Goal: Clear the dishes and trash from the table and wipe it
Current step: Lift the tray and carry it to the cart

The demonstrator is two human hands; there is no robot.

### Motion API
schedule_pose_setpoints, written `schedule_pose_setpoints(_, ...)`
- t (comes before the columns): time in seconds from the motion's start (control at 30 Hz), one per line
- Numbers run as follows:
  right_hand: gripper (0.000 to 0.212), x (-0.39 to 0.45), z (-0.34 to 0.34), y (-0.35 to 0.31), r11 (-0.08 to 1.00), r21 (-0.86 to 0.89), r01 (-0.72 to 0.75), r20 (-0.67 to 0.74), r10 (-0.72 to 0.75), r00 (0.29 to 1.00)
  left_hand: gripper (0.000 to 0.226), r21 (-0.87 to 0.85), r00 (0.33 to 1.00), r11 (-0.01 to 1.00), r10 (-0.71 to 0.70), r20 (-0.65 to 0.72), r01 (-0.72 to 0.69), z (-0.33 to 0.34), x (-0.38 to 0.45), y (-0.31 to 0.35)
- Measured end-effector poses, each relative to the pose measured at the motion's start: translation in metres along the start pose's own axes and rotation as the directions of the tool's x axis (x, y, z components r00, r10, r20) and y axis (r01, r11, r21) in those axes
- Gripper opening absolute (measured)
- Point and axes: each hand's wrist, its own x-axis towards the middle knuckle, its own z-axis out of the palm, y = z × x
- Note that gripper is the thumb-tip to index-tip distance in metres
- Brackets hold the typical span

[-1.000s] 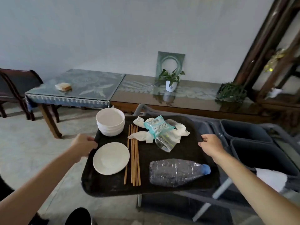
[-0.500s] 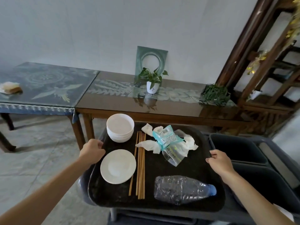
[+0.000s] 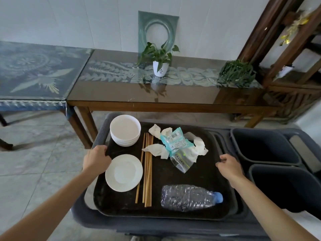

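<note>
The black rectangular plastic tray [image 3: 173, 180] sits on top of the dark grey service cart [image 3: 104, 221], loaded so everything can travel in one trip. The stack of white ceramic bowls [image 3: 125, 130] is at its far left corner, the white round plate [image 3: 124, 172] just nearer, and the bundle of wooden chopsticks [image 3: 147, 168] lies lengthwise beside them, probably so nothing rolls. The trash is grouped to the right: crumpled white tissues [image 3: 158, 149], a teal snack wrapper [image 3: 175, 141] on top of them, and a crushed clear plastic bottle with a blue cap [image 3: 188, 198] lying on its side near the front.

The left hand [image 3: 96, 160] curls round the tray's left rim; the right hand [image 3: 229, 165] curls over the right rim, a balanced two-sided grip. Two dark grey bins [image 3: 264, 146] wait just right of the tray, likely for the trash. The glass-topped wooden desk [image 3: 121, 91] stands beyond.
</note>
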Motion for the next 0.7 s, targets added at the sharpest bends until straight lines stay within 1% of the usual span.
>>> schedule_pose_setpoints(0.07,0.040,0.002,0.003,0.003,1.000,-0.015,-0.017,0.005,0.017,1.000,0.016,0.007,1.000,1.000,-0.009,0.005,0.009,0.003,0.000,0.004)
schedule_pose_setpoints(0.17,0.039,0.005,0.002,0.001,0.999,-0.011,-0.043,0.001,0.043,0.999,0.032,-0.048,0.999,0.998,-0.031,-0.010,0.030,0.003,0.002,0.017)
schedule_pose_setpoints(0.2,0.038,0.008,0.002,0.000,0.997,0.021,-0.069,0.008,0.069,0.998,0.038,-0.092,0.997,0.993,-0.076,0.002,0.076,0.001,0.002,0.022)
schedule_pose_setpoints(0.27,0.041,0.012,0.000,-0.001,0.975,0.136,-0.176,0.059,0.169,0.984,0.053,-0.210,0.978,0.956,-0.197,0.063,0.206,0.000,0.001,0.029)
schedule_pose_setpoints(0.33,0.062,0.020,-0.003,0.002,0.930,0.239,-0.278,0.115,0.258,0.959,0.065,-0.333,0.947,0.888,-0.280,0.154,0.317,0.003,0.005,0.029)
schedule_pose_setpoints(0.37,0.072,0.025,-0.004,0.003,0.909,0.277,-0.311,0.133,0.284,0.950,0.071,-0.408,0.931,0.839,-0.295,0.214,0.360,0.004,0.008,0.028)
schedule_pose_setpoints(0.4,0.077,0.028,-0.004,0.004,0.891,0.316,-0.324,0.153,0.290,0.945,0.079,-0.486,0.910,0.774,-0.297,0.288,0.406,0.005,0.010,0.025)
schedule_pose_setpoints(0.47,0.073,0.028,-0.006,-0.001,0.863,0.377,-0.336,0.200,0.279,0.939,0.100,-0.583,0.872,0.654,-0.290,0.395,0.482,0.008,0.013,0.019)
schedule_pose_setpoints(0.5,0.071,0.026,-0.008,-0.005,0.854,0.395,-0.340,0.224,0.269,0.937,0.105,-0.613,0.861,0.611,-0.287,0.420,0.502,0.006,0.013,0.020)
schedule_pose_setpoints(0.6,0.072,0.021,-0.010,-0.009,0.840,0.416,-0.349,0.269,0.253,0.929,0.101,-0.655,0.851,0.548,-0.277,0.446,0.521,-0.001,0.007,0.034)
schedule_pose_setpoints(0.7,0.074,0.022,-0.010,-0.010,0.837,0.422,-0.349,0.283,0.244,0.927,0.098,-0.662,0.853,0.542,-0.268,0.448,0.518,-0.004,0.007,0.038)
